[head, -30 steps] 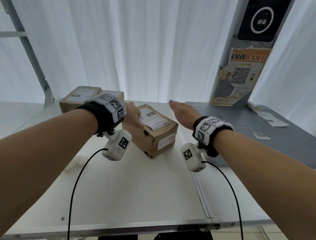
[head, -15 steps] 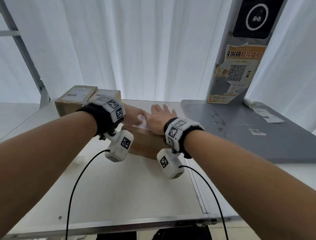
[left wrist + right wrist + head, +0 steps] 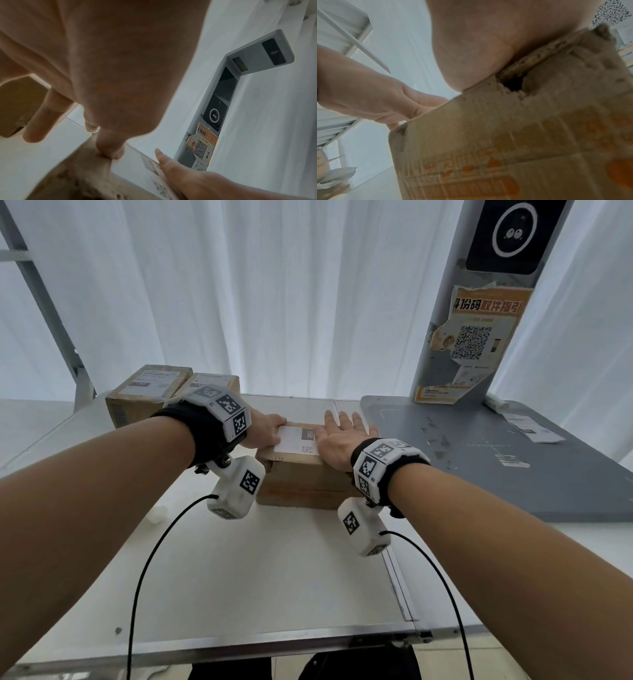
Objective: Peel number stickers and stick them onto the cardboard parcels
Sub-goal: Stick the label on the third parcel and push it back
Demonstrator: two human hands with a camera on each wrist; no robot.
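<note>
A brown cardboard parcel (image 3: 301,484) stands mid-table with a white shipping label (image 3: 294,441) on top. My left hand (image 3: 270,428) holds the parcel's left top corner: the thumb (image 3: 109,151) presses on the edge and the fingers (image 3: 42,119) reach past the far side. My right hand (image 3: 339,429) lies flat on the right part of the top, fingers straight, partly over the label. In the right wrist view the parcel's printed front face (image 3: 488,135) fills the frame, with a torn hole near its top edge. No number sticker shows in either hand.
Two more labelled parcels (image 3: 147,392) (image 3: 214,381) sit at the back left. A grey scanner platform (image 3: 479,467) with a post and QR poster (image 3: 472,344) stands to the right, with paper slips (image 3: 534,429) on it. A small white scrap (image 3: 157,513) lies on the white table (image 3: 257,570).
My right hand came in from the right and settled flat on the parcel's top. The parcel turned from a skewed angle to square with the table edge under my left hand.
</note>
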